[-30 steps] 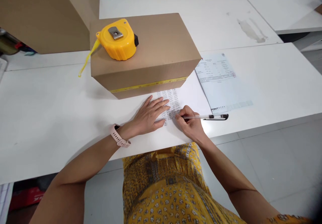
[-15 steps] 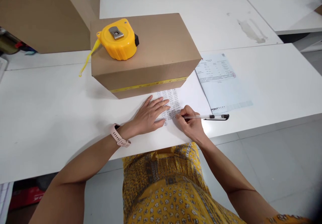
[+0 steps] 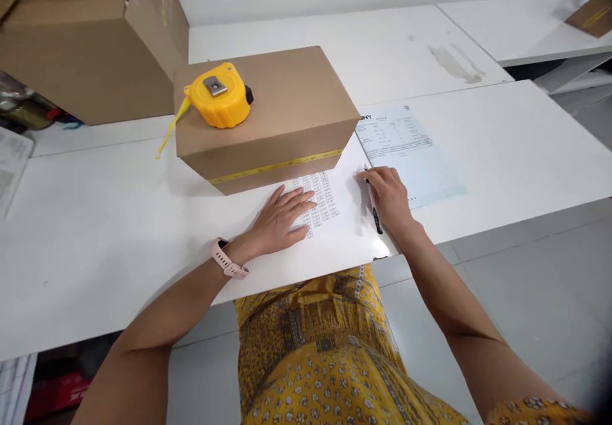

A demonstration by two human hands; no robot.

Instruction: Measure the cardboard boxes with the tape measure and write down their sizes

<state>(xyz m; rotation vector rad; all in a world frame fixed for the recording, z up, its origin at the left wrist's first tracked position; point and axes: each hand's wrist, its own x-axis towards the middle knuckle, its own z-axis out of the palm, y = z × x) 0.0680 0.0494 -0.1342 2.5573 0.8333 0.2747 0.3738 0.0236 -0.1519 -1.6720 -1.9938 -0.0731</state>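
My left hand [image 3: 282, 221] lies flat with fingers spread on a white paper sheet [image 3: 351, 218] covered in rows of small handwriting. To the right, my right hand [image 3: 387, 195] is closed over the upper part of a black-and-clear pen [image 3: 374, 211], which points along the sheet's right side. Part of the pen is hidden by the fingers. A closed cardboard box [image 3: 268, 113] with yellow tape stands at the far end of the sheet and covers part of it. On top of the box sits a yellow tape measure [image 3: 222, 103] with a wrist strap.
A printed light-blue document [image 3: 406, 151] lies right of the sheet on the white table [image 3: 516, 151]. A larger carton [image 3: 95, 55] stands at the back left, with small items beside it. Another small box [image 3: 593, 17] sits at the far right. The table's front edge runs before my body.
My right hand has moved right and away from the written rows, and the pen has turned to lie lengthwise. The left hand stays flat on the sheet. The view has shifted slightly.
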